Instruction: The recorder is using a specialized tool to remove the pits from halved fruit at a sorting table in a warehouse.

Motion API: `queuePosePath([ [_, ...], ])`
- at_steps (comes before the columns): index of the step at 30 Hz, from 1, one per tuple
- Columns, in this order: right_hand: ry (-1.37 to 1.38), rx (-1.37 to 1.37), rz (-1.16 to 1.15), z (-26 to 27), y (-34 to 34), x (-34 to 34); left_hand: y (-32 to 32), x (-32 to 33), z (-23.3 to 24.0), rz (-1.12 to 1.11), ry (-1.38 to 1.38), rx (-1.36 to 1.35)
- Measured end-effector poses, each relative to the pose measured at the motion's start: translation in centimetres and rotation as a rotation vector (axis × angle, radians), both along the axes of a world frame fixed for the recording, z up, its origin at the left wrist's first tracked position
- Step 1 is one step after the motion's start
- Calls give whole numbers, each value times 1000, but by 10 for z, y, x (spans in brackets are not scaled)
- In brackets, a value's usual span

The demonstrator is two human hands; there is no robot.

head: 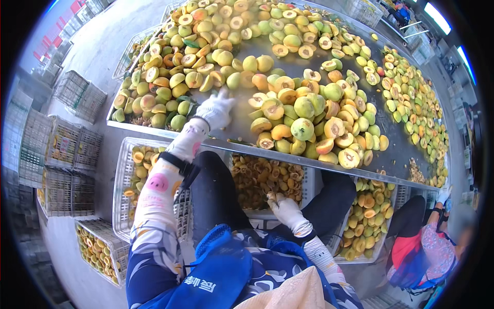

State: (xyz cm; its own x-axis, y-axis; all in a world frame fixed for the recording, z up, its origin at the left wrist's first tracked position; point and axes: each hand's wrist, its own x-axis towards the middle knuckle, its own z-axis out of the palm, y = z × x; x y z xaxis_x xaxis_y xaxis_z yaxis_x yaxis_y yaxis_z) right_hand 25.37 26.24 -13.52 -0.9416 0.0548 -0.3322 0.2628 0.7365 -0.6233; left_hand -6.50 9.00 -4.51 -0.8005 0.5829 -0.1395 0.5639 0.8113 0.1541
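Observation:
My left hand (216, 109), in a white glove, reaches over the near edge of a metal sorting table (235, 117), fingers spread and slightly blurred. It holds nothing visible. To its left lies a pile of halved stone fruit (154, 98), apricots or peaches, with a few green leaves; another heap of halves and whole fruit (305, 112) is to its right. My right hand (286, 211), gloved too, hovers low between my knees, fingers curled. Whether something small is pinched in it, I cannot tell. Beneath and beyond it stands a crate of brownish pits and scraps (266, 177).
Plastic crates with fruit halves stand by my left leg (122, 185) and right leg (380, 247). Another fruit crate (96, 251) sits on the floor at left, near stacked crates (71, 143). A co-worker (428, 247) sits at the right along the table.

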Motion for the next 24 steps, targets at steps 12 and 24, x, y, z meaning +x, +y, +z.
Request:
queuePosePath([
  [12,433,-175,-125,62,-10,-36,-35,126,35,540,-1319,1931],
  [24,600,-107,98,122,-52,-52,-15,183,17,324,-883,1721],
])
